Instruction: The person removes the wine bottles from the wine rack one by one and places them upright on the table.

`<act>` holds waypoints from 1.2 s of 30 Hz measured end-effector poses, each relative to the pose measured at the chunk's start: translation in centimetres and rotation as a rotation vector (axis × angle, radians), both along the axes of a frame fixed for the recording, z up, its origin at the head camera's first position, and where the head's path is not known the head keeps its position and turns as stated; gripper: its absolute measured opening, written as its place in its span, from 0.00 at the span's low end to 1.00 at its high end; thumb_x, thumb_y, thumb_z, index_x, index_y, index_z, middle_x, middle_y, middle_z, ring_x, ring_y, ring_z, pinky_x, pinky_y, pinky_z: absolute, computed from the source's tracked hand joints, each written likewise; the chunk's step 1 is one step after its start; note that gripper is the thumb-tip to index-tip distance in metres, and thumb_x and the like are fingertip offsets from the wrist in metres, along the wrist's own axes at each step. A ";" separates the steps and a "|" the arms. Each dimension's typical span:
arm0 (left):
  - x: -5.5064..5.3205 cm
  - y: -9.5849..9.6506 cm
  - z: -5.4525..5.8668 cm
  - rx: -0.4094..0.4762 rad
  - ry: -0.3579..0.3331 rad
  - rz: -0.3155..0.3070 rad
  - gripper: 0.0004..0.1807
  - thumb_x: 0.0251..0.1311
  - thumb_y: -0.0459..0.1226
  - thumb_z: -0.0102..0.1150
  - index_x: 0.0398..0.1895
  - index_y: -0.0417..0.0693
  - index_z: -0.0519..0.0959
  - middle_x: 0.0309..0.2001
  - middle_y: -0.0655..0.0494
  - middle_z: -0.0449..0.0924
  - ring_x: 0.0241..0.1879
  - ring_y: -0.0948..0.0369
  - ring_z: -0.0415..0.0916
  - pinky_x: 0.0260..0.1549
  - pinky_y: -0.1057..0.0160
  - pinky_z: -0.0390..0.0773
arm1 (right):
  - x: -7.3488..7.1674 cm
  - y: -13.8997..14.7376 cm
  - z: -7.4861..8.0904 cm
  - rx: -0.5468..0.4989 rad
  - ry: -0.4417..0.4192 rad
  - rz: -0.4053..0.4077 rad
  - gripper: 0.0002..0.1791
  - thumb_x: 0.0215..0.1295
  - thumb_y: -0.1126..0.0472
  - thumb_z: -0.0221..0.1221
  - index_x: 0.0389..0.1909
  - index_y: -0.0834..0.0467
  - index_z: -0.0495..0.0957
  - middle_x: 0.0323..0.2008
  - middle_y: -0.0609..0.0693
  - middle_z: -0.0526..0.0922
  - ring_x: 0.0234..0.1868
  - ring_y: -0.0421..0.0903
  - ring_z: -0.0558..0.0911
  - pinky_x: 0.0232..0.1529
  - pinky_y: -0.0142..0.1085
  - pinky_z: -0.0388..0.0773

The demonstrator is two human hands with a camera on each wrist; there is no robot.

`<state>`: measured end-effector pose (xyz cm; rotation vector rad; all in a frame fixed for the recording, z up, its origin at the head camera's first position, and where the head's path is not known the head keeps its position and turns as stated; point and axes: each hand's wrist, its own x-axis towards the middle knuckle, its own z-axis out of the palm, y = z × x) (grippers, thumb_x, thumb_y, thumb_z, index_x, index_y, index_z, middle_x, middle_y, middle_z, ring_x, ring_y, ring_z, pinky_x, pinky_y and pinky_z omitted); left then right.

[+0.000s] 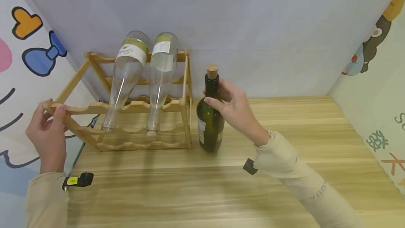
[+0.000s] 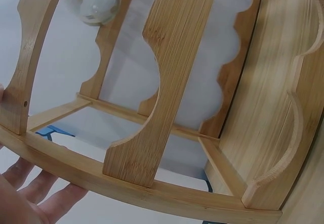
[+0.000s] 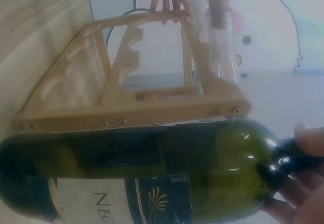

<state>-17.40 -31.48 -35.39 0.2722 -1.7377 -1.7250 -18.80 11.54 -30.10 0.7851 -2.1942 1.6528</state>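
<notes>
My right hand holds a dark green wine bottle around the neck, with the thumb on the near side. The bottle stands upright on the table just right of the wooden wine rack, a cork in its mouth. Its label shows in the right wrist view. At the rack's upper front left corner, my left hand grips the wood between thumb and fingers. Two clear glass bottles, a left one and a right one, lie tilted on the rack's top tier, necks toward me.
The wood-grain table runs right and forward of the rack. Behind stands a pale grey wall. Walls printed with cartoons rise on the left and right. The right clear bottle has a cork in its mouth.
</notes>
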 end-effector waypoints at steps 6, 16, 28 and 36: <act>0.0 -0.1 0.0 0.020 -0.009 -0.004 0.20 0.58 0.39 0.63 0.54 0.49 0.78 0.49 0.52 0.77 0.42 0.60 0.78 0.30 0.76 0.78 | -1.6 0.3 -0.2 -0.023 -0.007 -0.006 0.21 0.59 0.70 0.63 0.53 0.67 0.73 0.43 0.61 0.83 0.45 0.49 0.83 0.49 0.38 0.79; 0.0 -0.2 -0.1 -0.001 -0.019 0.010 0.19 0.59 0.40 0.63 0.55 0.50 0.78 0.50 0.51 0.77 0.42 0.61 0.77 0.31 0.77 0.78 | -3.5 0.9 -0.3 -0.027 0.007 -0.022 0.20 0.59 0.69 0.63 0.53 0.68 0.73 0.42 0.61 0.83 0.43 0.54 0.83 0.47 0.41 0.80; -0.2 -0.3 -0.4 -0.054 -0.023 0.030 0.19 0.59 0.41 0.62 0.55 0.50 0.78 0.51 0.50 0.77 0.42 0.61 0.77 0.31 0.77 0.78 | -5.7 1.2 -0.9 -0.029 -0.012 -0.108 0.20 0.60 0.69 0.62 0.53 0.68 0.73 0.43 0.61 0.82 0.42 0.51 0.83 0.46 0.38 0.80; -0.3 -0.4 -0.6 -0.043 -0.027 0.026 0.20 0.59 0.42 0.62 0.56 0.51 0.77 0.52 0.50 0.76 0.43 0.60 0.77 0.31 0.78 0.77 | -7.1 1.4 -1.8 -0.040 -0.005 -0.169 0.18 0.61 0.70 0.61 0.52 0.69 0.73 0.43 0.61 0.82 0.41 0.52 0.83 0.44 0.39 0.80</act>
